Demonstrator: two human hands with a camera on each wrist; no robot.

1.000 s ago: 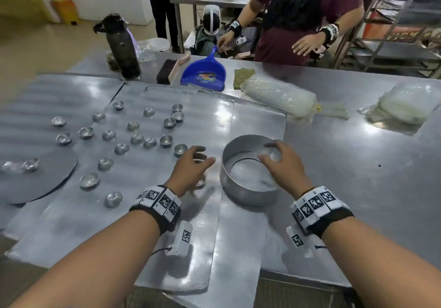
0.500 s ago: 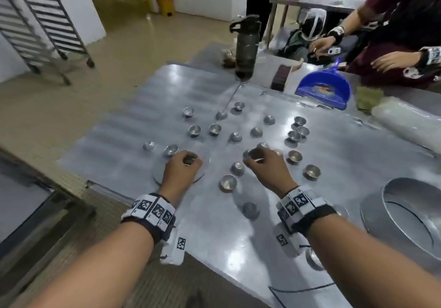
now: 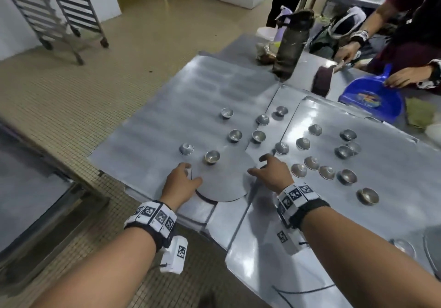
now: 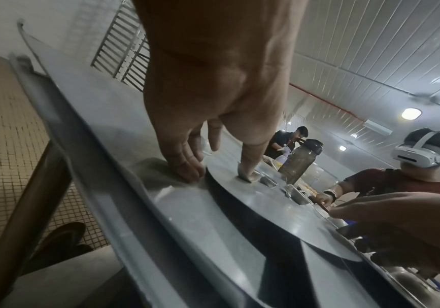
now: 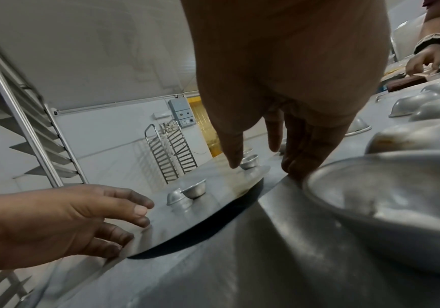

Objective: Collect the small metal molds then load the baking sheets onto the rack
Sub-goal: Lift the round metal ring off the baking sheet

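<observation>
A flat round metal disc (image 3: 222, 181) lies where two baking sheets (image 3: 167, 121) overlap at the table's near left corner. My left hand (image 3: 193, 173) is at the disc's left rim: in the left wrist view the thumb (image 4: 247, 173) presses on the disc's top (image 4: 266, 208) and the fingertips (image 4: 187, 173) touch its edge. My right hand (image 3: 256, 164) reaches its right rim with straight fingers (image 5: 300, 164). One small metal mold (image 3: 212, 157) stands on the disc and another (image 3: 186, 149) just beyond it. Several more molds (image 3: 327, 171) are scattered over the right sheet (image 3: 393, 164).
Two wheeled racks (image 3: 59, 9) stand across the tiled floor at the far left. A dark bottle (image 3: 291, 45), a brush block (image 3: 322, 81) and a blue dustpan (image 3: 372, 97) sit at the table's back, where another person's hands (image 3: 405, 78) work. A cake ring's edge (image 3: 432, 248) shows at right.
My view has swung left, away from the cake ring. Both hands left the ring, passed over the molds, and now sit on either side of the round disc.
</observation>
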